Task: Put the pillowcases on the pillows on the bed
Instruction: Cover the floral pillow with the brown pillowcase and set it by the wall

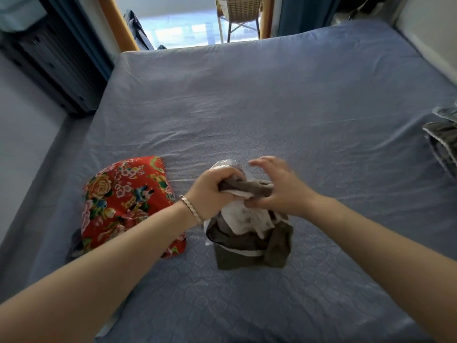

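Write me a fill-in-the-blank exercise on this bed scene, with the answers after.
1. The pillow with the flower pattern is mainly ____.
2. The sheet on the bed is ____.
3. The bracelet sits on the person's ____ wrist.
4. By the person's own sides, the grey-brown pillowcase is to the ____ of the pillow.

Missing words: red; blue; left; right

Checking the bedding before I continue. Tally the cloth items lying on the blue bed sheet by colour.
Red flowered: 1, the red flowered fabric pillow.
Grey-brown: 2, the bunched grey-brown cloth pillowcase with white trim gripped by the left hand, and the folded grey cloth with white edging at the far right.
Total: 3
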The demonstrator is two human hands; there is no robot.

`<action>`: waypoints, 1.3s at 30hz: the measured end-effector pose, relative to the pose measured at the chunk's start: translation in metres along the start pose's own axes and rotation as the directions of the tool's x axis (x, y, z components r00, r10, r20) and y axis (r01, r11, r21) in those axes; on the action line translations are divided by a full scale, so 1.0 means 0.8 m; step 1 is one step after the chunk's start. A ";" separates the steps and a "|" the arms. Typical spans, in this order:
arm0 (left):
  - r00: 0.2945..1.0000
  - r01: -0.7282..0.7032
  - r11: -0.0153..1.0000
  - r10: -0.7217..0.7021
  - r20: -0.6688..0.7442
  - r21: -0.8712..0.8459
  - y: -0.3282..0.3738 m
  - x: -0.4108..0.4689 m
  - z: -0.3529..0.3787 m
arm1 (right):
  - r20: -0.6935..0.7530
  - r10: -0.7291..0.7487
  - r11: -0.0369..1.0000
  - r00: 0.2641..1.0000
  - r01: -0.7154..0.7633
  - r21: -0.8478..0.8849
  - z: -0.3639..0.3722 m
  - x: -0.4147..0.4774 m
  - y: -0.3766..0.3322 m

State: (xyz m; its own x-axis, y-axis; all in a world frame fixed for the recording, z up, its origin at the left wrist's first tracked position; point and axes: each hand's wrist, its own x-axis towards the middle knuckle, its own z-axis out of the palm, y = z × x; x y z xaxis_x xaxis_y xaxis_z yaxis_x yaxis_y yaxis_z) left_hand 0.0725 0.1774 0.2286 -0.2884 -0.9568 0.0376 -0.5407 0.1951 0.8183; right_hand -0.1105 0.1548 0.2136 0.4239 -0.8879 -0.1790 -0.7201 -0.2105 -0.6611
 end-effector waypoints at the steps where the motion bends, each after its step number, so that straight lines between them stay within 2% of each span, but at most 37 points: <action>1: 0.997 -0.071 0.997 0.070 0.007 0.031 0.001 -0.001 0.005 | 0.029 -0.044 0.998 0.999 0.045 -0.049 0.005 0.004 -0.011; 3: 0.991 -0.126 0.972 0.130 -0.008 0.198 -0.007 -0.002 0.006 | 0.054 -0.017 0.994 0.998 0.022 -0.105 0.006 0.011 -0.026; 4: 0.996 -0.071 0.946 0.085 -0.031 0.316 -0.014 -0.004 0.003 | 0.027 0.006 0.997 1.000 -0.004 -0.081 0.007 0.013 -0.030; 7: 0.963 0.266 0.782 -0.194 -0.185 0.564 -0.046 -0.009 -0.015 | -0.138 0.069 0.987 0.988 -0.047 0.154 0.003 0.020 -0.039; 9: 0.891 0.448 0.594 -0.354 -0.284 0.668 -0.079 -0.015 -0.030 | -0.247 0.166 0.929 0.955 -0.068 0.364 -0.008 0.021 -0.046; 10: 0.831 0.538 0.507 -0.452 -0.324 0.673 -0.094 -0.020 -0.037 | -0.307 0.249 0.875 0.918 -0.077 0.479 -0.017 0.025 -0.047; 11: 0.756 0.629 0.468 -0.553 -0.350 0.620 -0.104 -0.026 -0.044 | -0.371 0.332 0.825 0.867 -0.077 0.560 -0.029 0.030 -0.047; 12: 0.688 0.703 0.475 -0.643 -0.336 0.530 -0.114 -0.031 -0.048 | -0.409 0.391 0.791 0.825 -0.074 0.607 -0.041 0.035 -0.047; 13: 0.654 0.740 0.512 -0.698 -0.290 0.436 -0.118 -0.035 -0.047 | -0.410 0.423 0.764 0.808 -0.075 0.641 -0.052 0.040 -0.047; 15: 0.665 0.742 0.619 -0.729 -0.163 0.258 -0.112 -0.035 -0.032 | -0.336 0.403 0.723 0.851 -0.071 0.687 -0.060 0.045 -0.053; 16: 0.675 0.738 0.667 -0.731 -0.100 0.105 -0.105 -0.028 -0.021 | -0.282 0.358 0.721 0.890 -0.072 0.689 -0.057 0.046 -0.058; 18: 0.685 0.712 0.666 -0.729 0.012 -0.223 -0.088 -0.008 0.003 | -0.188 0.241 0.748 0.952 -0.059 0.660 -0.043 0.045 -0.071; 19: 0.709 0.677 0.670 -0.704 0.028 -0.305 -0.083 0.005 0.015 | -0.145 0.192 0.744 0.971 -0.048 0.666 -0.036 0.044 -0.075; 20: 0.729 0.657 0.697 -0.684 0.011 -0.287 -0.079 0.017 0.025 | -0.100 0.151 0.721 0.983 -0.041 0.691 -0.030 0.042 -0.080; 22: 0.732 0.664 0.735 -0.676 -0.083 -0.134 -0.081 0.033 0.040 | -0.040 0.090 0.682 0.995 -0.032 0.730 -0.027 0.036 -0.084; 24: 0.701 0.692 0.721 -0.684 -0.201 -0.037 -0.088 0.030 0.042 | -0.148 0.130 0.692 0.980 0.017 0.722 -0.034 0.033 -0.080; 26: 0.658 0.748 0.655 -0.710 -0.251 0.111 -0.102 0.018 0.037 | -0.343 0.318 0.634 0.884 0.071 0.770 -0.048 0.033 -0.065; 28: 0.583 0.812 0.554 -0.749 -0.315 0.186 -0.114 0.005 0.026 | -0.443 0.564 0.590 0.697 0.035 0.807 -0.061 0.037 -0.041; 29: 0.534 0.843 0.516 -0.768 -0.354 0.153 -0.116 0.002 0.018 | -0.477 0.639 0.606 0.603 -0.013 0.795 -0.064 0.038 -0.024; 30: 0.477 0.865 0.500 -0.788 -0.389 0.046 -0.116 0.001 0.012 | -0.493 0.677 0.626 0.547 -0.076 0.776 -0.064 0.040 -0.005; 31: 0.427 0.859 0.503 -0.806 -0.410 -0.094 -0.116 0.004 0.005 | -0.484 0.697 0.643 0.529 -0.163 0.748 -0.062 0.041 0.015; 33: 0.374 0.788 0.522 -0.827 -0.420 -0.325 -0.098 0.007 -0.003 | -0.407 0.702 0.690 0.585 -0.418 0.591 -0.050 0.040 0.042; 34: 0.402 0.734 0.548 -0.827 -0.393 -0.401 -0.084 0.006 -0.006 | -0.344 0.682 0.722 0.645 -0.519 0.458 -0.039 0.036 0.045; 35: 0.469 0.675 0.566 -0.824 -0.317 -0.473 -0.070 0.003 -0.008 | -0.278 0.621 0.779 0.732 -0.540 0.319 -0.026 0.034 0.042; 37: 0.622 0.655 0.565 -0.780 -0.065 -0.503 -0.044 -0.010 -0.012 | -0.116 0.355 0.932 0.928 -0.341 0.124 0.005 0.031 0.022; 38: 0.670 0.695 0.587 -0.738 0.080 -0.415 -0.031 -0.014 -0.014 | -0.038 0.213 0.975 0.976 -0.210 0.073 0.021 0.029 0.010; 39: 0.687 0.719 0.610 -0.696 0.209 -0.333 -0.024 -0.022 -0.021 | 0.030 0.072 0.997 0.997 -0.072 0.002 0.040 0.032 -0.003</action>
State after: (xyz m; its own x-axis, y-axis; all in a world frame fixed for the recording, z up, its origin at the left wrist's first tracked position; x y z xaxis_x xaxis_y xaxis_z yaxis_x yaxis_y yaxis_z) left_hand 0.1013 0.1871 0.2214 0.0128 -0.7481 -0.6635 -0.2743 -0.6407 0.7171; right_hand -0.0807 0.1456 0.1872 0.3876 -0.8878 -0.2482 -0.7476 -0.1453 -0.6480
